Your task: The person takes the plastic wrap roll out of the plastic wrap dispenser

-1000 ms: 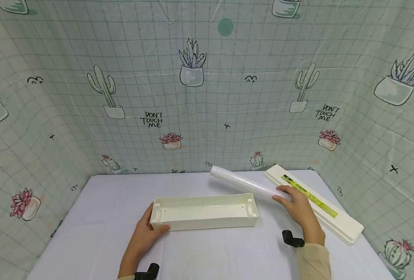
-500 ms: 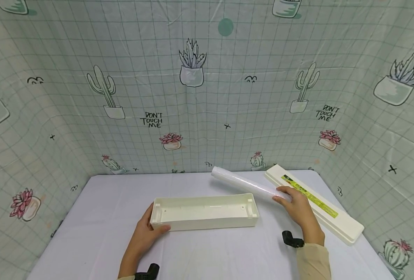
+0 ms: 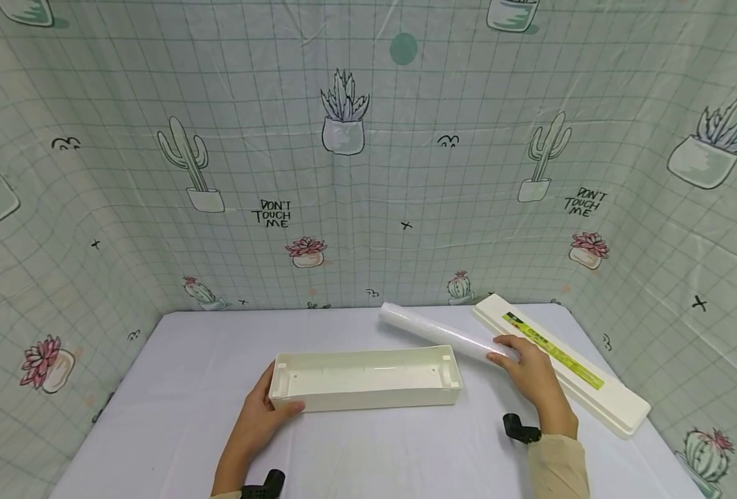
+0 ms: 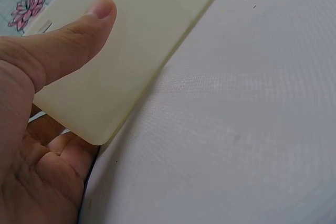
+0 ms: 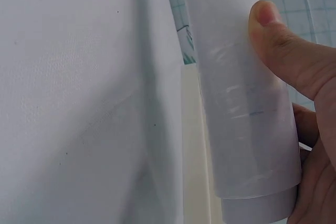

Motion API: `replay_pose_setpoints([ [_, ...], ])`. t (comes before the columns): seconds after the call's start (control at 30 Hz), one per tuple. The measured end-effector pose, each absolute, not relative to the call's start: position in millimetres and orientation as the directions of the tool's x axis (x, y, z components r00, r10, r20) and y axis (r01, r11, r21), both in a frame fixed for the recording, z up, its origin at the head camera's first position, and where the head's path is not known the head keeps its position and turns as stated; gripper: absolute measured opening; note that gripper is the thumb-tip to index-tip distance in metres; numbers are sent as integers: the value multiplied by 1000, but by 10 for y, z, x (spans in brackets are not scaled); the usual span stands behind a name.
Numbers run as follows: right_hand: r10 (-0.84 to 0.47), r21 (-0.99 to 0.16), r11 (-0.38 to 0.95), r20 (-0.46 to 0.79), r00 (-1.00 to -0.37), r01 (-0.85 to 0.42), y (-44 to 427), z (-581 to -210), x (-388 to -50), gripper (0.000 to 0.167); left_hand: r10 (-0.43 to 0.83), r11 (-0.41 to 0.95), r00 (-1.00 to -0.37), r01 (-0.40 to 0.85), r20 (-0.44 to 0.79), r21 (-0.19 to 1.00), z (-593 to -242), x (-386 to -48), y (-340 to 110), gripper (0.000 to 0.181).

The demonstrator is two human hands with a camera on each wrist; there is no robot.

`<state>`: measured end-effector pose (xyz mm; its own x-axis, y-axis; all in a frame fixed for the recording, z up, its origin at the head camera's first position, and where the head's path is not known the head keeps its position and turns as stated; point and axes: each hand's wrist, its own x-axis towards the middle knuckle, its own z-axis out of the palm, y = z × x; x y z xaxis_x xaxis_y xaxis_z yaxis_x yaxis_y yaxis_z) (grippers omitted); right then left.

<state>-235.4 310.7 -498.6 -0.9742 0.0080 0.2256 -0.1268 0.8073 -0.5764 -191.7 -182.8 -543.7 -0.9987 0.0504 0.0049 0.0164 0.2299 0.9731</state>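
A long cream plastic box (image 3: 362, 400) without its cover lies crosswise on the table, its inside facing up. My left hand (image 3: 258, 421) grips its left end, thumb on the front wall and fingers behind the end; the left wrist view shows the thumb flat on the box wall (image 4: 136, 51). A roll of clear plastic wrap (image 3: 433, 328) slants up and to the left behind the box. Its near end is in my right hand (image 3: 530, 371). In the right wrist view my thumb presses along the side of the roll (image 5: 241, 103), and a core sticks out at the bottom.
To the right of my right hand lies a long cream lid (image 3: 618, 405) with a yellow-green label, set diagonally. A white cloth (image 3: 175, 402) covers the table. Printed fabric walls (image 3: 368, 187) close off the back and both sides.
The far end of the wrap roll has dipped slightly and shifted a little to the right. Both hands, the box and the lid stay practically where they were.
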Motion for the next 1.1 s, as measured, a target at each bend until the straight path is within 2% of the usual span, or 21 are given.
replay_pose_setpoints([
  [1.1,-1,-567,813,227,-974,-133,3002,-5034,-2404,43,54,185,-998,25,15,982,-5447,-1931,-1825,108],
])
